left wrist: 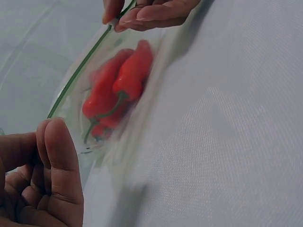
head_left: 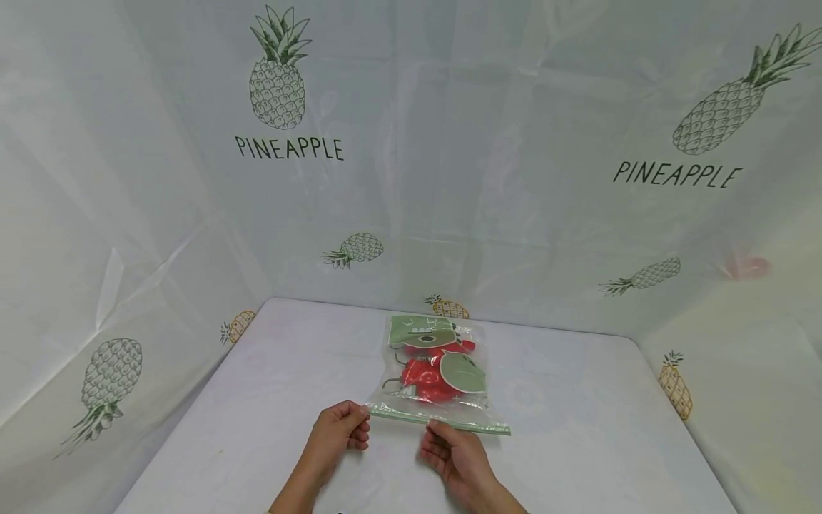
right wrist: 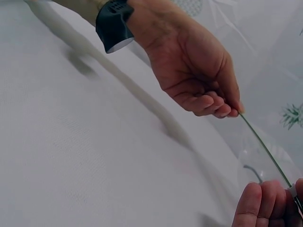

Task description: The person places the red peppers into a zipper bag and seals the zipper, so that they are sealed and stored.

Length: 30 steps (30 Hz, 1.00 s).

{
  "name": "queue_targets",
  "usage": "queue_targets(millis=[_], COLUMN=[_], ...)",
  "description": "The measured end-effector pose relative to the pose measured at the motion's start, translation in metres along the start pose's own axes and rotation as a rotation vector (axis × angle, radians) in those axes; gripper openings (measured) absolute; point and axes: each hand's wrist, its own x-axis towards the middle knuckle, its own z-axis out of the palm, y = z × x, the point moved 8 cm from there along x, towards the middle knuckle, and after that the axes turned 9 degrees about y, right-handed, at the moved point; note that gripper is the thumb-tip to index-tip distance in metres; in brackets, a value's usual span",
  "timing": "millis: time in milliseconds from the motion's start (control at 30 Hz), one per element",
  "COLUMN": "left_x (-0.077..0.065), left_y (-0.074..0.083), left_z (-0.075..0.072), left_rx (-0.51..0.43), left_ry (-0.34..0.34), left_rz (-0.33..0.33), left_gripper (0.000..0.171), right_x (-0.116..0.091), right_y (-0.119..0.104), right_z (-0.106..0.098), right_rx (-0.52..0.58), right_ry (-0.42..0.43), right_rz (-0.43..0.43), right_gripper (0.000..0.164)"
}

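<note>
A clear slider zip bag with green printed patches lies on the table, its green-edged mouth towards me. Inside are several red peppers with green stems. My left hand pinches the left end of the bag's green zip strip between thumb and fingers. On the same strip, right of its middle, my right hand pinches the small whitish slider between thumb and forefinger. Both wrist views show the strip stretched straight between the hands, raised off the table.
The white-covered table spreads out on both sides of the bag. A pale curtain printed with pineapples stands behind and at both sides. A dark band circles the left wrist.
</note>
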Motion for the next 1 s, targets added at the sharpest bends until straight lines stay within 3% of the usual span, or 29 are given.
queue_targets(millis=[400,1000], left_x=[0.002,0.002], left_y=[0.001,0.003], left_z=[-0.003,-0.008], left_rx=[-0.014,-0.013], left_ry=[0.023,0.057], left_rz=[0.0,0.003], left_gripper=[0.026,0.026], right_x=[0.0,-0.002], right_y=[-0.005,-0.018], right_z=[-0.007,-0.035], right_rx=[0.011,-0.01], right_ry=[0.01,0.063], right_rz=[-0.007,-0.027], right_gripper=[0.013,0.013])
